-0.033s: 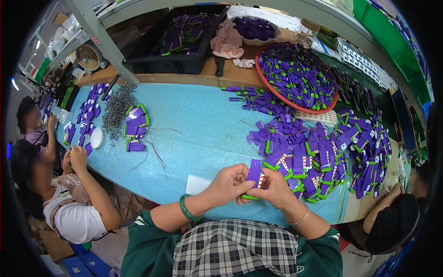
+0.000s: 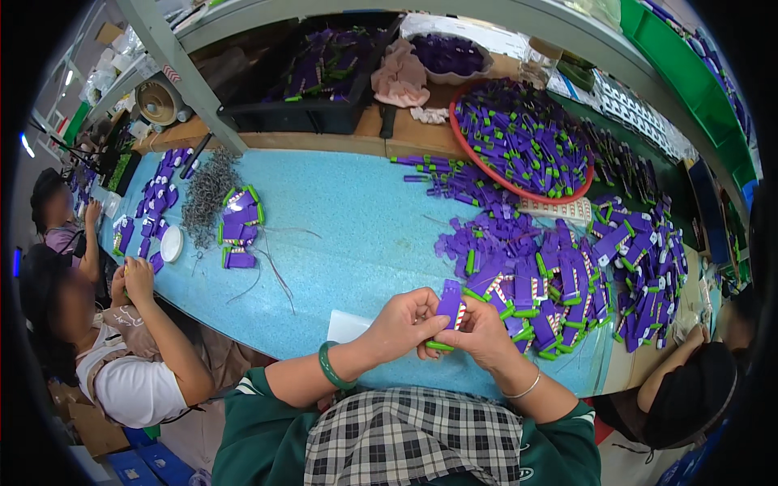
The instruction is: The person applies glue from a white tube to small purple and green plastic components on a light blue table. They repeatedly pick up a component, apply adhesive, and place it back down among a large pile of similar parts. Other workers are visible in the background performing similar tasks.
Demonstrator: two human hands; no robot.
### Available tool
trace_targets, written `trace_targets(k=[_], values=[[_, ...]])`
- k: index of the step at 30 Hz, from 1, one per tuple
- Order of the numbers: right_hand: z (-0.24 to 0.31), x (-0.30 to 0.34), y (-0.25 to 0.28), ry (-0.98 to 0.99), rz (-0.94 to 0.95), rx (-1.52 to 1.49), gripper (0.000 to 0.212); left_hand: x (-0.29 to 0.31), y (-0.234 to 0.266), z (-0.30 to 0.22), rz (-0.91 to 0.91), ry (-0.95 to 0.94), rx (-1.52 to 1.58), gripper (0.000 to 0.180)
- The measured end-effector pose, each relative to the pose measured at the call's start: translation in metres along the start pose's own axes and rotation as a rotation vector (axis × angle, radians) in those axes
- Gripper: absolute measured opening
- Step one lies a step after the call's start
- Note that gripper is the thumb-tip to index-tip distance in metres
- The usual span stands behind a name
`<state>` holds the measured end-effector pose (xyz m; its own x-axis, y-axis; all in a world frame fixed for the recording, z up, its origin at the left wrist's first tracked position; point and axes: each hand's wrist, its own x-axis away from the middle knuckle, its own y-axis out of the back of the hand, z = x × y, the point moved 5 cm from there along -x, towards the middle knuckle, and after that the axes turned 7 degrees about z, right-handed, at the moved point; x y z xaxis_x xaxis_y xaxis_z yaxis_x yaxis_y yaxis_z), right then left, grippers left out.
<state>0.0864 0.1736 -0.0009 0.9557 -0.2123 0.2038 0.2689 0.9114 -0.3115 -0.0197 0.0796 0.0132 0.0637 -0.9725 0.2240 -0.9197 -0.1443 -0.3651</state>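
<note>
Hardly anything has moved since the earlier frame: the purple piece [image 2: 448,304] sits a touch farther right in the picture, and the hands around it keep the same grip. Both the left hand [image 2: 409,326] and the right hand [image 2: 485,330] are clamped on this piece, fingers and thumbs closed about its lower part. Its purple top end shows above the fingertips, a red-and-white striped strip runs along its right side, and its green end [image 2: 438,346] pokes out below, toward the person. The piece is held in front of the plaid apron [image 2: 413,437], over the near part of the blue surface [image 2: 348,235]. A green bangle [image 2: 328,366] circles the left wrist and a thin bracelet [image 2: 527,385] the right.

Just beside the right hand spreads a heap of purple and green pieces [image 2: 559,283], and beyond it stands a round red basket [image 2: 459,139] full of similar parts. A white sheet [image 2: 347,326] lies near the left hand. Well apart on the left are a small cluster of purple and green pieces [image 2: 240,217], a tangle of grey metal bits [image 2: 207,194] touching it or nearly so, and a white round dish [image 2: 172,243]. Farther left, a co-worker in a white top [image 2: 150,393] has both hands raised at the surface's edge.
</note>
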Motion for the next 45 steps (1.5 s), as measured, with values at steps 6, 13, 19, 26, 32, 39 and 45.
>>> trace_targets(k=[6,13,19,26,32,39,45], values=[[0.008,0.0,0.023,0.254,-0.391,-0.176,0.034,-0.068,0.059,-0.051,-0.219,-0.308,-0.983,0.017],[0.007,0.016,0.012,0.183,-0.152,0.385,0.043,-0.138,0.135,-0.07,-0.542,-0.502,-1.712,0.01],[0.026,0.025,0.029,0.289,-0.234,0.347,0.039,-0.112,0.12,-0.061,-0.334,-0.333,-1.221,0.008],[0.036,0.018,0.009,0.373,-0.373,0.621,0.039,-0.006,0.041,0.003,-0.209,-0.215,0.049,0.024],[0.031,0.026,-0.004,0.489,-0.28,0.775,0.044,0.013,0.04,0.027,-0.32,-0.305,0.17,0.021],[0.045,0.047,0.01,0.264,0.003,0.862,0.046,0.022,0.021,0.027,-0.086,-0.148,-0.03,0.021],[0.016,0.052,-0.004,0.126,-0.05,0.664,0.041,0.034,0.01,0.027,-0.018,-0.127,-0.082,0.019]])
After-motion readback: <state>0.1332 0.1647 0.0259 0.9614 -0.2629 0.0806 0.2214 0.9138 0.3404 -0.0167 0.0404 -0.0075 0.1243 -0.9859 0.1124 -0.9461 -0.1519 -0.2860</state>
